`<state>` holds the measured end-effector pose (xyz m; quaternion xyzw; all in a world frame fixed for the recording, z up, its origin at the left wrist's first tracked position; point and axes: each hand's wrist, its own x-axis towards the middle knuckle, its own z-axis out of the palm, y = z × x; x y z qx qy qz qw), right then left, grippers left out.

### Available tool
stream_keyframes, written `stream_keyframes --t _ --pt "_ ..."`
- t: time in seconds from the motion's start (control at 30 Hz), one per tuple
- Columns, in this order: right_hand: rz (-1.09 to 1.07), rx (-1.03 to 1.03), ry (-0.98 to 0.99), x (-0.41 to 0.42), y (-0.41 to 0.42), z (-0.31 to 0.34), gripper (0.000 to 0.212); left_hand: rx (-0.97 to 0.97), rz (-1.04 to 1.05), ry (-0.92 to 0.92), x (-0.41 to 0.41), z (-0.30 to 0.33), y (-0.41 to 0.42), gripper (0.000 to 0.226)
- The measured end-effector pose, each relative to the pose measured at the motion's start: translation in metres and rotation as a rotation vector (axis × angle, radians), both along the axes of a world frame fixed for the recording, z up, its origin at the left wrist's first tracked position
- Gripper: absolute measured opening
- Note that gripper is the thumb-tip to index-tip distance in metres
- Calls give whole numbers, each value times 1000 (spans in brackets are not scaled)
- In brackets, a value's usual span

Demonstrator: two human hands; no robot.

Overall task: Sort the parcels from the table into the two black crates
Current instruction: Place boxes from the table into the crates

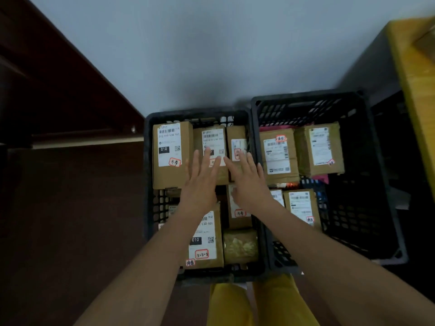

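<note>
Both hands, the left hand (202,182) and the right hand (248,182), reach over the left crate (147,161) with fingers straight and spread, holding nothing. Labelled parcels (171,154) fill that crate, and more lie in the right crate (367,147) beside it on the floor.

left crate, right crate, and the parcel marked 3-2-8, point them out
left crate (147,175), head view, on its left rim
right crate (306,100), head view, on its far rim
parcel marked 3-2-8 (207,245), head view, on its white label
</note>
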<state>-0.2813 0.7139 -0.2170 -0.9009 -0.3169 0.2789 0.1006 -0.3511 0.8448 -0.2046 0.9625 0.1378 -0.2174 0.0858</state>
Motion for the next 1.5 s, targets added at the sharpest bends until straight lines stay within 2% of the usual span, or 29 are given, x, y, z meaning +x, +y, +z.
stream_keyframes --t 0.2,0.43,0.77,1.03,1.27,1.4,1.5 --pt "-85 -8 -95 4 -38 65 92 77 10 -43 6 56 -24 99" --pt "-229 2 -221 21 -131 122 89 194 -137 -126 31 116 -101 90" --pt "-402 -17 -317 40 -364 190 84 214 -256 -272 85 187 -321 80" --pt "-536 -15 -323 70 -521 220 79 235 -375 -326 132 213 -474 75" --pt "-625 63 -206 107 -561 211 57 292 -428 -225 165 202 -505 77" --pt "-610 89 -180 140 -559 202 55 299 -408 -190 193 189 -499 77" --pt "-564 29 -153 166 -554 190 61 294 -395 -141 216 172 -493 76"
